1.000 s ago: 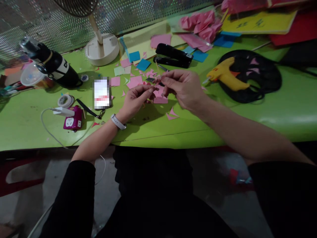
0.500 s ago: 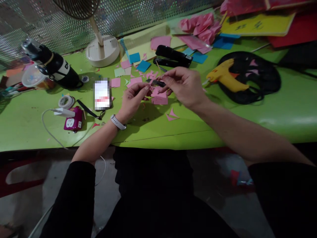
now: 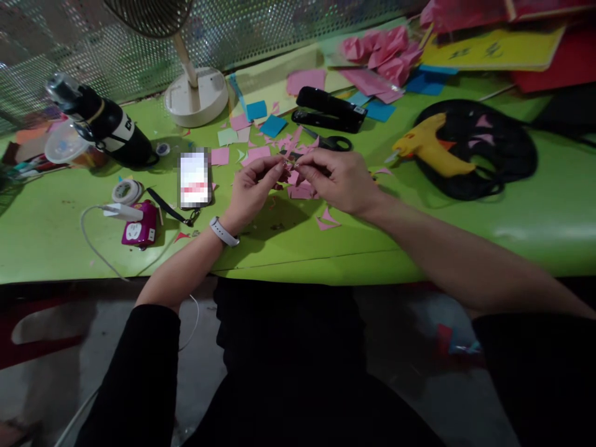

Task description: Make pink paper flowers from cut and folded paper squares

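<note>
My left hand (image 3: 256,186) and my right hand (image 3: 339,177) meet fingertip to fingertip above the table, both closed in a pinch. Between them is something small and thin, partly pale, too small to name. Beneath and behind the fingers lies a heap of pink paper scraps (image 3: 303,190). Scissors (image 3: 336,143) with dark handles rest just beyond my right hand, partly covered by scraps. A black stapler (image 3: 330,110) sits farther back. Cut pink scraps (image 3: 328,218) lie on the table in front of my right hand.
A yellow glue gun (image 3: 431,146) rests on a black pouch (image 3: 510,143) at the right. To the left are a phone (image 3: 194,177), a purple power adapter (image 3: 145,225), tape (image 3: 126,191), and a black bottle (image 3: 109,124). Behind stand a fan (image 3: 198,99) and pink paper flowers (image 3: 384,53).
My right hand has come down and its fingertips have closed in on those of my left hand. The scissors' handles, hidden behind it before, now show.
</note>
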Available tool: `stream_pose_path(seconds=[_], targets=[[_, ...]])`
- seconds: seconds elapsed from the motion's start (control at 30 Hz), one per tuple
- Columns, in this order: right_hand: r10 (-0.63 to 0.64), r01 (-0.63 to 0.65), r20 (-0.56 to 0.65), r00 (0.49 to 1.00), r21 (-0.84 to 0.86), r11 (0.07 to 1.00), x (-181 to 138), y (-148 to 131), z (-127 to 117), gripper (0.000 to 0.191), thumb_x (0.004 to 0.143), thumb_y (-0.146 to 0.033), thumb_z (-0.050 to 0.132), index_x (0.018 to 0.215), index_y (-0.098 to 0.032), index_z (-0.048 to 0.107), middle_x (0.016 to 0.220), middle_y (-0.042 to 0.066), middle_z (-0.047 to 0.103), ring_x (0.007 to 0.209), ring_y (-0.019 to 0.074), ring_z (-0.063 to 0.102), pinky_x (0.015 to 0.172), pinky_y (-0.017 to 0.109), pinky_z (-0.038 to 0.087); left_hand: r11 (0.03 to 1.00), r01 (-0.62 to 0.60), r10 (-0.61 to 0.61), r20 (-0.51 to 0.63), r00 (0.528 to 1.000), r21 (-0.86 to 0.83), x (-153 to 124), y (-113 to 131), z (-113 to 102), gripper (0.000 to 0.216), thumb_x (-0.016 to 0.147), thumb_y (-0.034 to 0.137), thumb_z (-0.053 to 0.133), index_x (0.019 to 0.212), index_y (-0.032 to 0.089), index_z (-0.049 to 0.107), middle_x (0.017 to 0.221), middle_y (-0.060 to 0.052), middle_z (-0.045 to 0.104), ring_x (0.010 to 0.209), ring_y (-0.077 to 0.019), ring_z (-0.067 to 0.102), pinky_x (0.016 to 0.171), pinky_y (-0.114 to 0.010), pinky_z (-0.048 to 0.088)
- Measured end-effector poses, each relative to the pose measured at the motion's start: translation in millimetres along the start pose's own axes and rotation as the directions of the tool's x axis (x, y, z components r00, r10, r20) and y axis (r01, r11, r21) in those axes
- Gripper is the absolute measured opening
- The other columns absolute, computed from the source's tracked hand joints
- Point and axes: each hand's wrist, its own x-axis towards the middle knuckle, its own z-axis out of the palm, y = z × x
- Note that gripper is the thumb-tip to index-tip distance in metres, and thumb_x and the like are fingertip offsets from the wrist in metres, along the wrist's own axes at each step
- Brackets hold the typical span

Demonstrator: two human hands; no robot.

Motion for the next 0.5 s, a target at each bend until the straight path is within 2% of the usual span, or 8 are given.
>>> stream_pose_path(seconds=[0.1, 0.3, 0.5], targets=[[-0.009, 0.009, -0.010, 1.000, 0.019, 1.000, 1.5, 0.2, -1.1, 0.010, 0.094, -0.037, 0.074, 0.088, -0.029, 0.075, 0.086, 0.004, 0.075, 0.077, 0.0243, 0.066, 0.076, 0.040, 0.053, 1.000, 0.018, -0.018, -0.004, 1.000, -0.012, 0.6, -0.8, 0.3, 0.012, 0.095, 0.030, 0.077, 0.102, 0.021, 0.079, 0.093, -0.004, 0.079, 0.083, -0.0125, 0.074, 0.076, -0.026, 0.058], [-0.062, 0.061, -0.017, 0.998, -0.067, 0.996, 2.5, 2.3, -1.3, 0.017, 0.095, -0.043, 0.071, 0.086, -0.029, 0.074, 0.086, 0.005, 0.076, 0.077, 0.0250, 0.066, 0.076, 0.040, 0.052, 0.999, 0.039, -0.040, -0.009, 0.999, -0.037, 1.0, -1.7, 1.1, 0.007, 0.094, 0.024, 0.077, 0.100, 0.022, 0.080, 0.092, -0.003, 0.080, 0.079, -0.0111, 0.073, 0.074, -0.025, 0.058], [-0.029, 0.029, -0.011, 1.000, 0.000, 1.000, 2.9, 1.1, -1.3, 0.016, 0.093, -0.043, 0.074, 0.086, -0.029, 0.073, 0.086, 0.005, 0.074, 0.079, 0.0252, 0.065, 0.075, 0.039, 0.052, 0.997, 0.019, -0.020, -0.011, 1.000, -0.070, 1.2, -1.9, 0.0, 0.006, 0.090, 0.027, 0.082, 0.095, 0.024, 0.083, 0.088, -0.002, 0.080, 0.074, -0.0102, 0.072, 0.072, -0.026, 0.058]])
